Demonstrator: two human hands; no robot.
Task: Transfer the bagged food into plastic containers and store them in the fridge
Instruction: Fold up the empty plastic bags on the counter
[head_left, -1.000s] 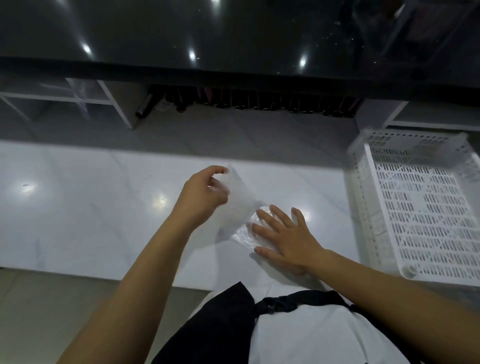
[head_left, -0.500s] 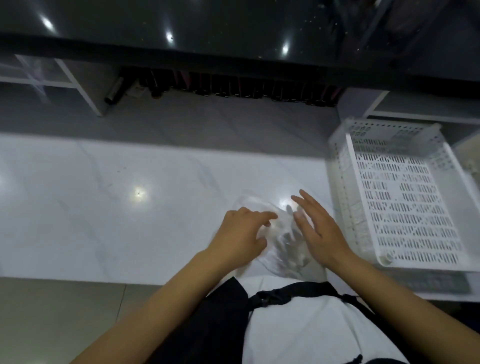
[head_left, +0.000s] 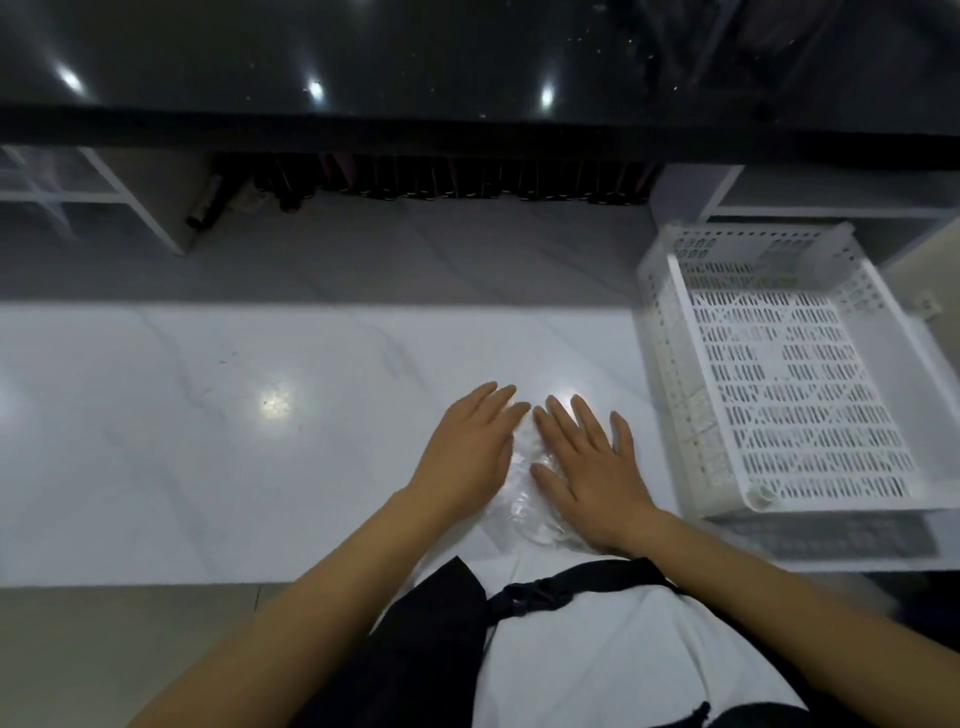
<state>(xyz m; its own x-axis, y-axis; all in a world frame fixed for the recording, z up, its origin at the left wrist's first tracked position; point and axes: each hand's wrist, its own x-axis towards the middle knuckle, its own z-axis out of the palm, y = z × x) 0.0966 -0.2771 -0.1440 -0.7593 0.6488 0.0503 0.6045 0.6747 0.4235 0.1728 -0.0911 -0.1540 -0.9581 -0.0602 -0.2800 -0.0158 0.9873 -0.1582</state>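
Observation:
A clear, crumpled plastic bag (head_left: 524, 493) lies flat on the white marble counter (head_left: 208, 441) near its front edge. My left hand (head_left: 470, 452) presses down on the bag's left part with straight fingers. My right hand (head_left: 587, 462) lies flat on its right part, fingers spread. Only a strip of the bag shows between and below the two hands. No food and no plastic container is visible.
A white perforated plastic basket (head_left: 670, 374) stands at the right on the counter, with nothing in it. A dark glossy ledge (head_left: 467, 130) runs along the back, with a row of dark bottles (head_left: 467, 179) under it. White shelf frames stand at back left and back right.
My left hand, which held the bag lifted by one edge, has lowered it. Both hands now lie flat on the bag, side by side.

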